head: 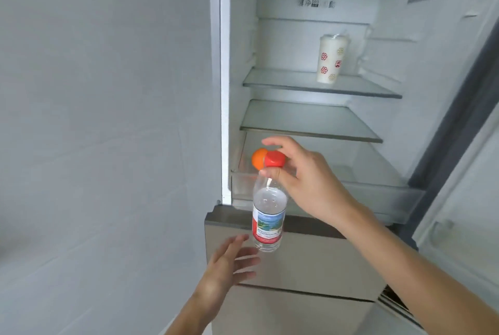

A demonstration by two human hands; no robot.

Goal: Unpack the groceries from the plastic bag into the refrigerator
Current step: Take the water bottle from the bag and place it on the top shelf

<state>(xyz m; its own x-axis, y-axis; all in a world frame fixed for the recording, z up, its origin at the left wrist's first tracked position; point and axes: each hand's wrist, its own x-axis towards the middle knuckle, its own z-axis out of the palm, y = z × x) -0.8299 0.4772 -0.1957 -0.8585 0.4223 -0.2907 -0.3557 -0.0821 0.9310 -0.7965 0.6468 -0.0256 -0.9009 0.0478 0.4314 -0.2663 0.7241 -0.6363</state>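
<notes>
The right hand (302, 183) pinches the water bottle (268, 216) by its neck, thumb and fingertips just under the red cap (275, 159), so the bottle hangs upright in front of the open refrigerator (237, 37), not yet on any shelf. The left hand (229, 267) is wide, fingers spread, just below and to the left of the bottle's base, holding nothing.

A grip that high and light could likely let the bottle swing or slip. Its base may clip the front edge of the lower glass shelf (297, 121) on the way in, and standing it up there looks tight for height.

1 round orange thing (258, 157) sits behind the cap near the left front corner of the bottom compartment and could be knocked. A patterned cup (330, 59) stands toward the right of the upper shelf (283, 80). A closed drawer front (310, 248) lies below. The plastic bag is out of view
</notes>
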